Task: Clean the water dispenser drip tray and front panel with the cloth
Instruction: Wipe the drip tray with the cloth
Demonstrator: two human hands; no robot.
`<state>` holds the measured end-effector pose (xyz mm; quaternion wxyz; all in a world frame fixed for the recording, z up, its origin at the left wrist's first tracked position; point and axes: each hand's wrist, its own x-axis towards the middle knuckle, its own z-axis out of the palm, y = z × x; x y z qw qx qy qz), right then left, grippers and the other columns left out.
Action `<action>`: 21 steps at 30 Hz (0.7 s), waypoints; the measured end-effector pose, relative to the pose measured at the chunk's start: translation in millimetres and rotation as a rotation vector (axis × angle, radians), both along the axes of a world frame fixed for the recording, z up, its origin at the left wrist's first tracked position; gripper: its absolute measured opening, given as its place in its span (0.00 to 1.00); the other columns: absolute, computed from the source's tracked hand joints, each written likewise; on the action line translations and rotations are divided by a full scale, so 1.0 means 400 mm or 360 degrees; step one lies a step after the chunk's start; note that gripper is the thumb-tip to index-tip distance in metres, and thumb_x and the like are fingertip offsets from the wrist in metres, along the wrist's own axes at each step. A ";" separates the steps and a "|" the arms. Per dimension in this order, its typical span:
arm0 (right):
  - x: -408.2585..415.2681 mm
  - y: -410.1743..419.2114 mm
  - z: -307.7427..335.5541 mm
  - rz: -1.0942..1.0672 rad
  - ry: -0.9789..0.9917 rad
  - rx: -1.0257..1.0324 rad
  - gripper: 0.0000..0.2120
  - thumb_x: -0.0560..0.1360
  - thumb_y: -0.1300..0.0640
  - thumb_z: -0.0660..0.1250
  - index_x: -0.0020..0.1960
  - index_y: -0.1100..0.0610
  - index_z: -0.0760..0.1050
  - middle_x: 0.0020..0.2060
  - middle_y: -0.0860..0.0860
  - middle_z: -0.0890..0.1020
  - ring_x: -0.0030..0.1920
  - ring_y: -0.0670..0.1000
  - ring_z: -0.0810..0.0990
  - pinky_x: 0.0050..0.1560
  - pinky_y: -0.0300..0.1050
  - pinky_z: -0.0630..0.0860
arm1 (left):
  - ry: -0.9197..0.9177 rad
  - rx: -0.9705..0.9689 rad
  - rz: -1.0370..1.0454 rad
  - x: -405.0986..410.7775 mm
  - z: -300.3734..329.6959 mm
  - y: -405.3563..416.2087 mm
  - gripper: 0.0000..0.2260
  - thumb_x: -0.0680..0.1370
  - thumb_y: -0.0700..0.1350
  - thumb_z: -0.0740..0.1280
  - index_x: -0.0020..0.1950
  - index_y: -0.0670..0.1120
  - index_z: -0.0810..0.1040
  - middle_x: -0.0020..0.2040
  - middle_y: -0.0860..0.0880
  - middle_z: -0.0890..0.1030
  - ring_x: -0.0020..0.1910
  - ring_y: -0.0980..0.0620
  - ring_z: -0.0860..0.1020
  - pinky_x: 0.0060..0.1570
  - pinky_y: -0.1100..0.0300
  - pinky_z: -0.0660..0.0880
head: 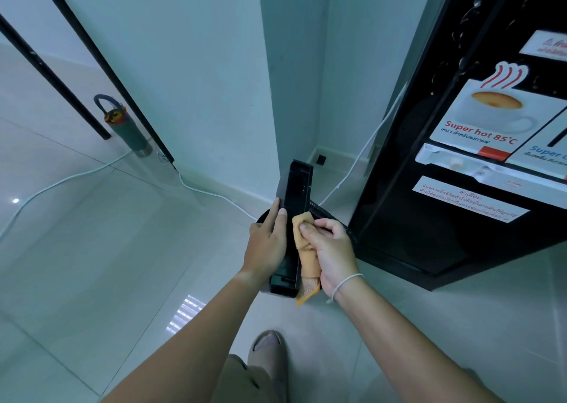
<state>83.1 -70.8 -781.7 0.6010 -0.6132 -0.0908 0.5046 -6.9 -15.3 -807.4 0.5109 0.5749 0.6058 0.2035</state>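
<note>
My left hand (266,243) grips the black drip tray (295,187), which is out of the dispenser and held lengthwise in the air over the floor. My right hand (329,253) holds a bunched orange cloth (305,250) against the tray's right side, thumb pressing the cloth near the tray's inner edge. A black slotted grille piece (329,217) shows just behind my right hand. The black water dispenser (454,187) stands at the right, its front panel carrying a "Super hot 85°C" cup sticker (487,117) and a white tap bar (478,167).
A white wall corner (273,95) rises behind the tray. White cables (208,190) run along the tiled floor and up beside the dispenser. A green bottle with a handle (127,126) stands near black table legs (55,80) at the left. My foot (270,353) is below.
</note>
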 end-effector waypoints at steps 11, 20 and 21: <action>0.105 0.157 0.040 -0.0109 -0.0384 -0.0137 0.09 0.70 0.62 0.71 0.44 0.55 0.71 0.46 0.53 0.78 0.44 0.52 0.77 0.46 0.45 0.75 | -0.0056 0.0044 -0.0203 -0.017 -0.024 -0.042 0.23 0.76 0.63 0.51 0.71 0.67 0.60 0.34 0.52 0.62 0.54 0.28 0.71 0.56 0.34 0.69; 0.037 0.079 0.031 0.0108 -0.0209 -0.0115 0.09 0.72 0.63 0.69 0.52 0.60 0.76 0.37 0.49 0.79 0.34 0.44 0.76 0.36 0.34 0.74 | -0.0210 0.0130 -0.0022 -0.011 -0.018 -0.002 0.17 0.80 0.55 0.51 0.67 0.58 0.70 0.55 0.53 0.80 0.54 0.57 0.77 0.56 0.70 0.72; 0.022 0.064 0.027 0.0142 -0.0180 -0.0113 0.09 0.72 0.63 0.69 0.52 0.60 0.77 0.36 0.49 0.79 0.33 0.44 0.76 0.36 0.34 0.74 | -0.0220 0.0119 0.0001 -0.013 -0.008 0.006 0.14 0.82 0.51 0.52 0.64 0.60 0.71 0.49 0.56 0.80 0.47 0.61 0.77 0.45 0.77 0.70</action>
